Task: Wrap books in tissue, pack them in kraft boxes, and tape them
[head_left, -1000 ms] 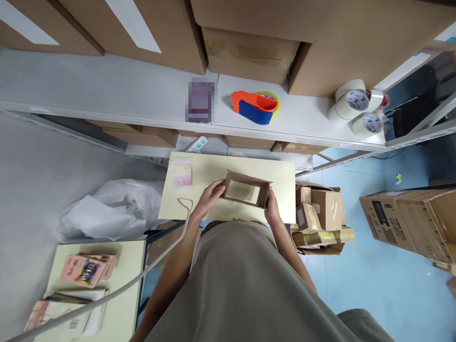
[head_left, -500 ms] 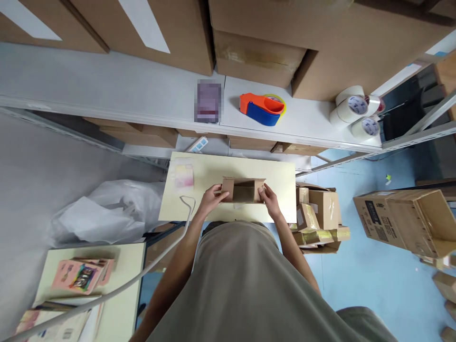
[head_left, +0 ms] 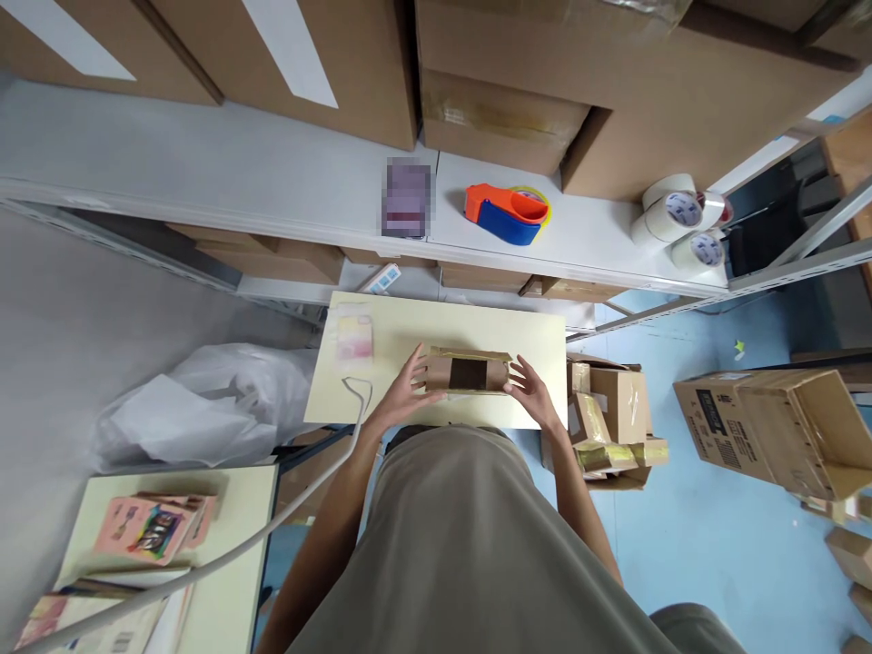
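Note:
A small open-topped cardboard box (head_left: 469,372) is on the cream table in front of me, its dark inside showing between two folded-in end flaps. A long flap stands along its far edge. At its left end is my left hand (head_left: 403,392), open, with fingers spread and the thumb along the near edge. My right hand (head_left: 535,392) is at the other end, also open, its fingers apart and the thumb close to the near corner. Whether the fingertips press on the cardboard is too small to tell.
Beyond the table (head_left: 381,400), a shelf holds an orange-and-blue tape dispenser (head_left: 508,215), tape rolls (head_left: 681,218) and a blurred purple item (head_left: 407,198). A grey cord (head_left: 320,472) crosses at left. Cartons (head_left: 623,404) stand on the right; booklets (head_left: 156,527) lie lower left.
Both hands have loosened from the box's end flaps, and their fingers have spread. Those flaps now lie folded inward, and the box sits slightly nearer and farther right.

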A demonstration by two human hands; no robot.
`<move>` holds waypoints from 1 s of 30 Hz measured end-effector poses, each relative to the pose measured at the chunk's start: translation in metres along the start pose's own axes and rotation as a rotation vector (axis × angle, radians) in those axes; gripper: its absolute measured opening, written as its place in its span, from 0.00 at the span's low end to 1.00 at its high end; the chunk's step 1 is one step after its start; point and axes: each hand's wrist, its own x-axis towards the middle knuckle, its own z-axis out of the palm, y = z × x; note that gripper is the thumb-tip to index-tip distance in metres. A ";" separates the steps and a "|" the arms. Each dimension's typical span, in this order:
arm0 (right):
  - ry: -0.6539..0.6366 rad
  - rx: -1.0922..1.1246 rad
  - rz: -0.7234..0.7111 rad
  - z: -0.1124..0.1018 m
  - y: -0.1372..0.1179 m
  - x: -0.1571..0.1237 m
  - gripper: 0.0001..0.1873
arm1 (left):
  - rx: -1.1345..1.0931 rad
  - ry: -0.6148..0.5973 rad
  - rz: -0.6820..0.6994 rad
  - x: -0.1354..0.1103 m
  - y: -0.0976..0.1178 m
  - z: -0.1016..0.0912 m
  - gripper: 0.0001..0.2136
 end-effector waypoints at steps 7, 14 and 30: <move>0.046 -0.117 -0.136 0.003 -0.002 0.012 0.35 | 0.194 0.107 0.122 0.012 0.009 0.006 0.27; 0.109 -0.198 -0.192 0.008 0.017 0.023 0.23 | 0.236 0.258 0.183 0.025 -0.008 0.013 0.20; 0.153 -0.279 -0.196 0.015 0.014 0.024 0.27 | 0.080 0.324 0.172 0.032 -0.015 0.016 0.21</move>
